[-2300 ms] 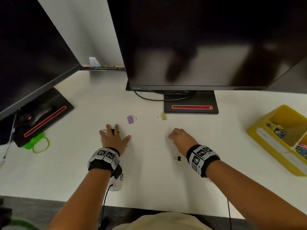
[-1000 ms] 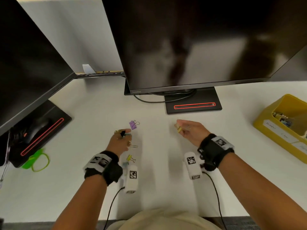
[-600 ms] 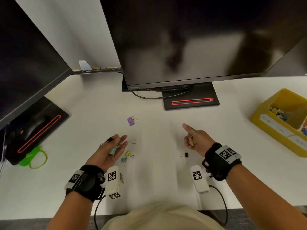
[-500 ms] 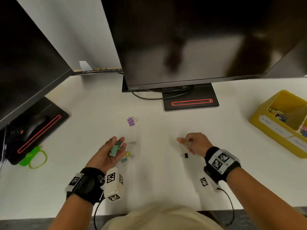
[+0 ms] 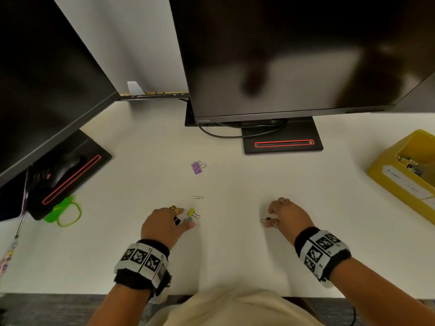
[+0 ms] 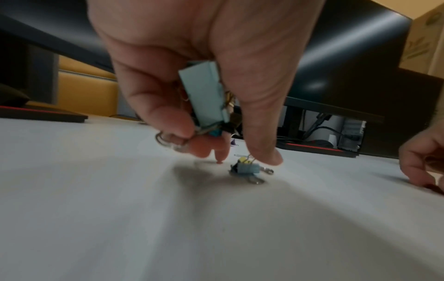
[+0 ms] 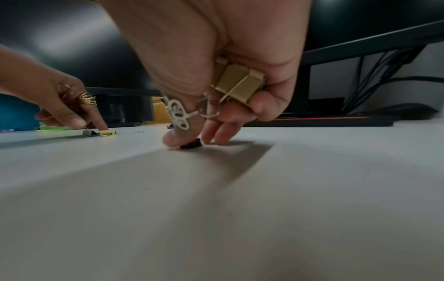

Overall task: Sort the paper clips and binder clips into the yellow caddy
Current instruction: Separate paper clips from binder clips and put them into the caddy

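Note:
My left hand (image 5: 184, 219) is palm down on the desk. Its curled fingers hold a large teal binder clip (image 6: 204, 95) against the palm, along with other small clips. Its thumb and forefinger reach around a small teal binder clip (image 6: 247, 168) lying beside a small yellow binder clip (image 5: 191, 212). My right hand (image 5: 268, 218) keeps a yellow binder clip (image 7: 238, 83) tucked in its palm, and its thumb and fingertips touch a small black binder clip (image 7: 191, 145) on the desk. A silver paper clip (image 5: 198, 197) and a purple binder clip (image 5: 196, 167) lie farther back. The yellow caddy (image 5: 386, 170) stands at the far right.
A monitor on a black stand (image 5: 282, 143) overhangs the back of the white desk (image 5: 235, 255), with a cable looping in front of it. A second monitor, its base (image 5: 70, 175) and green bands (image 5: 63, 212) are at the left. The desk's front edge is near my body.
My left hand has turned from palm up to palm down and dropped onto the small clips. My right hand has come down onto the small black binder clip.

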